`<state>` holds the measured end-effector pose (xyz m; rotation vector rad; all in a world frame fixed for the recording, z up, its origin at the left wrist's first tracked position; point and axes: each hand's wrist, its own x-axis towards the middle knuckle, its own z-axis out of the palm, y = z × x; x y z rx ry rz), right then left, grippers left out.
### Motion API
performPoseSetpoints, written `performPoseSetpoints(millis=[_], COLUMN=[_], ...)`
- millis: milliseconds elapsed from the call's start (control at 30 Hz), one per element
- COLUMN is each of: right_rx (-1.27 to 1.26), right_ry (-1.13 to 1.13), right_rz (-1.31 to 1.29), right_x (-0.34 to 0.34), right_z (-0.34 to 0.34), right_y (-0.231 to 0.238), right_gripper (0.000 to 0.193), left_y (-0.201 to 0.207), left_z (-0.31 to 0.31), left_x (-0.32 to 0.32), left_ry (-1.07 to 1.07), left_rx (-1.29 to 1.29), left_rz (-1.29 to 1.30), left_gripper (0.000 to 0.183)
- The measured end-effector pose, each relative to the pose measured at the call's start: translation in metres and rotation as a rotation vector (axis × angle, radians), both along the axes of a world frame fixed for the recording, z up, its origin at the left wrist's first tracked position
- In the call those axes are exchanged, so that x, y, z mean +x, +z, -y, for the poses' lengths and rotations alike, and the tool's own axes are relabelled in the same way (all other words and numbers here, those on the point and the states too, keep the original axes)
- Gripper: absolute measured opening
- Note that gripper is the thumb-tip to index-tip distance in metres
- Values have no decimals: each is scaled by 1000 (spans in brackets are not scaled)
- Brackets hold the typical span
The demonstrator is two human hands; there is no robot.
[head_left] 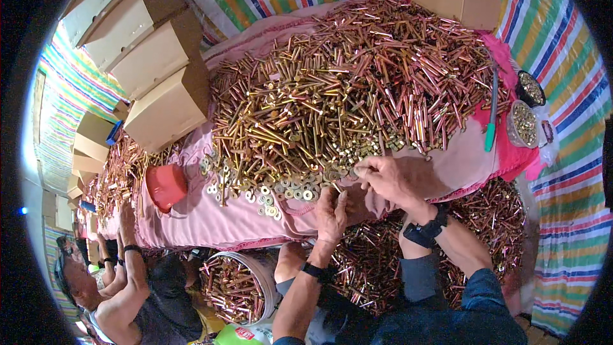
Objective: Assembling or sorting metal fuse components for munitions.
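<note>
My left hand (331,216) is closed near the front edge of the pink cloth (191,223), and a short metal end like a bolt's (338,186) pokes up from its fingers. Just right of it and a little farther off, my right hand (385,179) is bent with thumb and fingertips together. Whatever that pinch holds is too small to make out. Beyond both hands spreads a large heap of brassy and coppery bolts (357,70). Small nuts (373,147) lie along its near side, and flat washers (281,190) are scattered left of my hands.
A red plastic tub (167,186) rests on the cloth at left, near stacked cardboard boxes (169,105). A green-handled tool (490,135) and a clear tub of small parts (523,124) are at right. Below are a white bucket (267,278) and more bolts (364,268). A co-worker (121,300) sits left.
</note>
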<state>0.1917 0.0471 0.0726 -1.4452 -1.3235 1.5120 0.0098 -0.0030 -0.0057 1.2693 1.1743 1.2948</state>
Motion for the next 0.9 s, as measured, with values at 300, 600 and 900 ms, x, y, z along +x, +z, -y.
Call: performPoseSetpoints(millis=[300,600,900], right_rx=[64,600,847], right_ry=[67,-195,-279], right_rz=[-213,399,857], right_x=[-21,36,52], right_z=[-2,-52,-116], right_y=[-3,-11,-18], right_gripper=[22,18,26], left_y=[-15,8,0], left_z=[-1,1,-1], left_x=[4,10,10], left_ry=[-4,40,43], left_rx=[119,75,117], left_rz=[-172,-327,-309], left_gripper=[25,20,38])
